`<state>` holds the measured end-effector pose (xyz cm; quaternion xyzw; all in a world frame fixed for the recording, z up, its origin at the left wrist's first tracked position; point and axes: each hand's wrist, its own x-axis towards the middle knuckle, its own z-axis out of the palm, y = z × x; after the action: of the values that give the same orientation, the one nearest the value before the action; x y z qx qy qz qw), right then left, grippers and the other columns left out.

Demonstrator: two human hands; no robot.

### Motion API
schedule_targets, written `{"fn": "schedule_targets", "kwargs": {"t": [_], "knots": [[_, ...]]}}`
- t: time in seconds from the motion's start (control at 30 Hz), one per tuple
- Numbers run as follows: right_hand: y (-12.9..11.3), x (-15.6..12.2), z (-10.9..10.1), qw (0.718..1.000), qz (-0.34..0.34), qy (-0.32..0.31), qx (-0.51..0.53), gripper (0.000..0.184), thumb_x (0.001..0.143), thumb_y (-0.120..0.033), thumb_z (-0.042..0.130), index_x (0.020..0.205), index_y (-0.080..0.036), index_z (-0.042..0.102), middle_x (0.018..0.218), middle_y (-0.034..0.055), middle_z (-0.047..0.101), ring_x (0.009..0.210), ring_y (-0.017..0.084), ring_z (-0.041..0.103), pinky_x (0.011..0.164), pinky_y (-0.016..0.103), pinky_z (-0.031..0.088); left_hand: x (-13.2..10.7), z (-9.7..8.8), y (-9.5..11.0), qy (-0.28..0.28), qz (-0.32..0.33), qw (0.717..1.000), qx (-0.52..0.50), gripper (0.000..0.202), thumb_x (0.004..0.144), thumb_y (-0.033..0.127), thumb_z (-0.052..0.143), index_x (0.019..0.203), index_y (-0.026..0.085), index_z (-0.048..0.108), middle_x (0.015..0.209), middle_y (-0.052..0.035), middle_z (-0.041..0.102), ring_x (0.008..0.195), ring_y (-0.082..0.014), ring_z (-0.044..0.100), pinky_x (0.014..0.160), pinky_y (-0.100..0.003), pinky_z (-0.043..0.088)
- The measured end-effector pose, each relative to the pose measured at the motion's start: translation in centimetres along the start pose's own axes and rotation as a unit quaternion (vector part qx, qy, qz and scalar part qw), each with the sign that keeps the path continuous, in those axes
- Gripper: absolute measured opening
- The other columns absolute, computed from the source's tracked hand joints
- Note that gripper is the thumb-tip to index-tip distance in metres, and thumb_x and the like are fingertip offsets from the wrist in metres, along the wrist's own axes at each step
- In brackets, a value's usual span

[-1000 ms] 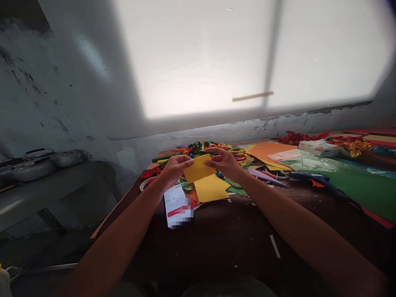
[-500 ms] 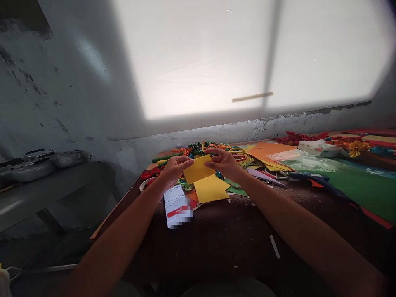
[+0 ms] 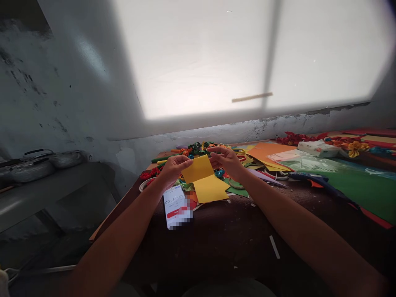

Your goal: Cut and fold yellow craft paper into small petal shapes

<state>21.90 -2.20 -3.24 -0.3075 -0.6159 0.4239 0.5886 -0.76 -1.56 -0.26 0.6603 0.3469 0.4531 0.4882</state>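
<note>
Pinching 1 yellow sheet [image 3: 199, 169], left hand [image 3: 173, 169], white box [image 3: 318, 148] (contents hidden)

1. Between the left forearm [image 3: 123, 235] and right forearm [image 3: 293, 214], a hand could pass over the near dark brown tabletop [image 3: 222, 243]; a slim white paper strip [image 3: 274, 247] lies flat there.
2. Near the left forearm, a flat smartphone with a lit white screen [image 3: 175, 200] narrows this lane.
3. Ahead, a raised yellow paper rectangle [image 3: 199, 168] blocks it, gripped by the left hand [image 3: 173, 170]; the right hand [image 3: 227, 160] fills the space beside its edge.
4. Farther back, the smooth pale wall [image 3: 198, 78] stops any reach.
5. Rightward, a dark blue tool with an orange part [image 3: 306, 176] and a white rectangular box [image 3: 318, 148] obstruct.
</note>
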Motion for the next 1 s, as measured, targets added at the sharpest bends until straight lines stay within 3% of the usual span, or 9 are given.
{"fn": "schedule_targets", "kwargs": {"t": [0.1, 0.2, 0.33, 0.4, 0.47, 0.57, 0.7, 0.87, 1.0], "knots": [[-0.9, 0.5, -1.4, 0.997, -0.017, 0.025, -0.076, 0.071, 0.070, -0.077, 0.071, 0.112, -0.019, 0.071, 0.089, 0.0102, 0.078, 0.073, 0.022, 0.074, 0.068, 0.037, 0.061, 0.0, 0.0, 0.1, 0.005, 0.006, 1.000, -0.001, 0.044, 0.056, 0.050, 0.093, 0.070, 0.015, 0.069, 0.071, -0.0023, 0.065, 0.065, -0.0157, 0.061, 0.058, -0.026, 0.045], [-3.0, 0.9, -4.7, 0.974, -0.020, 0.066, -0.215, 0.058, 0.080, -0.067, 0.068, 0.109, -0.016, 0.074, 0.093, 0.0126, 0.078, 0.077, 0.022, 0.071, 0.066, 0.033, 0.056, 0.1, -0.1, 0.2, 0.008, 0.012, 1.000, -0.011, 0.045, 0.056, 0.049, 0.093, 0.070, 0.016, 0.067, 0.069, -0.0007, 0.064, 0.062, -0.0145, 0.060, 0.056, -0.025, 0.044], [-5.0, 0.7, -8.7, 0.897, 0.035, 0.042, -0.439, 0.013, 0.073, -0.028, 0.080, 0.072, -0.015, 0.078, 0.069, 0.0115, 0.073, 0.070, 0.024, 0.066, 0.065, 0.032, 0.046, 0.3, -0.1, 0.2, 0.007, 0.002, 0.999, -0.039, 0.049, 0.055, 0.046, 0.094, 0.077, 0.018, 0.062, 0.073, 0.0001, 0.066, 0.064, -0.0164, 0.064, 0.056, -0.024, 0.047], [-4.8, 0.3, -9.5, 0.853, 0.072, 0.005, -0.517, 0.010, 0.070, -0.017, 0.078, 0.060, -0.016, 0.075, 0.062, 0.0106, 0.070, 0.068, 0.025, 0.065, 0.066, 0.032, 0.044, 0.4, -0.1, 0.2, 0.012, -0.001, 0.999, -0.049, 0.053, 0.050, 0.041, 0.097, 0.081, 0.018, 0.060, 0.081, 0.0000, 0.067, 0.070, -0.0177, 0.066, 0.058, -0.024, 0.049], [-4.0, -0.1, -9.7, 0.817, 0.101, -0.032, -0.567, 0.012, 0.071, -0.013, 0.075, 0.059, -0.016, 0.075, 0.062, 0.0105, 0.071, 0.068, 0.025, 0.066, 0.065, 0.031, 0.044, 0.5, -0.1, 0.2, 0.020, 0.004, 0.998, -0.054, 0.055, 0.048, 0.037, 0.098, 0.083, 0.017, 0.061, 0.089, -0.0005, 0.067, 0.076, -0.0179, 0.067, 0.061, -0.025, 0.052], [-3.1, -0.6, -9.5, 0.784, 0.112, -0.078, -0.606, 0.012, 0.077, -0.013, 0.069, 0.075, -0.016, 0.081, 0.076, 0.0122, 0.076, 0.072, 0.024, 0.067, 0.064, 0.029, 0.044, 0.7, -0.2, -0.1, 0.023, 0.007, 0.999, -0.048, 0.053, 0.053, 0.037, 0.097, 0.089, 0.017, 0.065, 0.096, -0.0020, 0.067, 0.080, -0.0180, 0.067, 0.063, -0.025, 0.054], [-3.2, -1.2, -9.3, 0.771, 0.094, -0.166, -0.608, 0.032, 0.077, -0.005, 0.061, 0.096, -0.019, 0.083, 0.093, 0.0070, 0.080, 0.079, 0.020, 0.069, 0.066, 0.025, 0.045, 0.9, -0.4, -0.6, 0.019, 0.004, 0.999, -0.033, 0.052, 0.056, 0.038, 0.096, 0.096, 0.017, 0.069, 0.099, -0.0040, 0.069, 0.082, -0.0193, 0.069, 0.064, -0.026, 0.055], [-3.0, -1.3, -9.0, 0.737, 0.094, -0.281, -0.607, 0.056, 0.062, 0.008, 0.056, 0.099, -0.024, 0.084, 0.104, 0.0017, 0.081, 0.086, 0.019, 0.070, 0.065, 0.022, 0.042, 1.1, -0.3, -0.6, 0.030, -0.017, 0.999, -0.020, 0.055, 0.051, 0.039, 0.097, 0.093, 0.016, 0.069, 0.093, -0.0045, 0.069, 0.079, -0.0206, 0.069, 0.061, -0.026, 0.055], [-2.5, -1.1, -8.6, 0.712, 0.089, -0.305, -0.626, 0.054, 0.057, 0.007, 0.060, 0.097, -0.021, 0.083, 0.097, 0.0052, 0.080, 0.082, 0.021, 0.068, 0.060, 0.024, 0.037, 0.8, -0.3, -0.3, 0.023, -0.023, 0.999, -0.023, 0.057, 0.050, 0.040, 0.097, 0.092, 0.016, 0.068, 0.090, -0.0040, 0.070, 0.077, -0.0208, 0.069, 0.060, -0.027, 0.054]]}}
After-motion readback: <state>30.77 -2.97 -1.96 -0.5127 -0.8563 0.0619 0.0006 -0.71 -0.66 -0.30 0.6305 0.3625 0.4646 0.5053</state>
